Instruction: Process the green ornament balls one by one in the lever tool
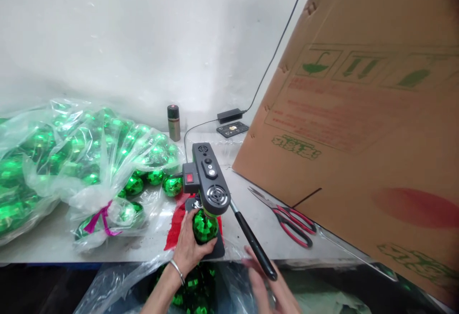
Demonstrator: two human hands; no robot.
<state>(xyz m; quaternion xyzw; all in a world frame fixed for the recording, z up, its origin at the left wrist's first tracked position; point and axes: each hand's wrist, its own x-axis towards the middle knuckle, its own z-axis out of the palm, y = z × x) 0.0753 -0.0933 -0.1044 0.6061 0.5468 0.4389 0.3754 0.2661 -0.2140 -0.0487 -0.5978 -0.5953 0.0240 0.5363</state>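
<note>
My left hand (190, 242), a bracelet at its wrist, is closed around a shiny green faceted ball ornament (205, 228). It holds the ball against the underside of the dark grey head of a small bench press (211, 180). A red switch sits on the press's side. From the press a lever with a black handle (255, 244) slopes down to the right. Behind the end of that handle is my right hand (267, 283), slightly blurred, its fingers apart and not wrapped around it. A red cloth (174, 225) lies under the press base.
Clear plastic bags (89, 161) of green balls fill the left side. Scissors (287, 216) lie right of the lever, against a large cardboard box (358, 127). A spray can (174, 123), power adapter (230, 115) and phone (232, 129) are by the wall. More green balls (193, 287) are below the table edge.
</note>
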